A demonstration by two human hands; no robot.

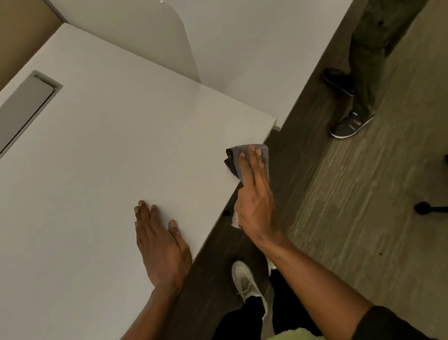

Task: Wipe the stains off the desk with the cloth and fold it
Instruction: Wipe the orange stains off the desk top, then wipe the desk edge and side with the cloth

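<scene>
A white desk (96, 158) fills the left and middle of the head view. A crumpled grey cloth (233, 158) lies at the desk's right edge, partly hanging over it. My right hand (254, 194) presses flat on the cloth, fingers stretched out over it, with a bit of cloth showing under the palm. My left hand (159, 242) rests flat on the bare desk to the left, fingers apart and holding nothing. No stain on the desk surface is plain to see.
A grey cable-slot cover (12, 119) sits in the desk at the left. A white divider panel (159, 38) separates a second desk (247, 42) at the back. Another person's legs and dark shoes (350, 125) stand on the carpet at right. Black chair-base legs (440, 207) lie far right.
</scene>
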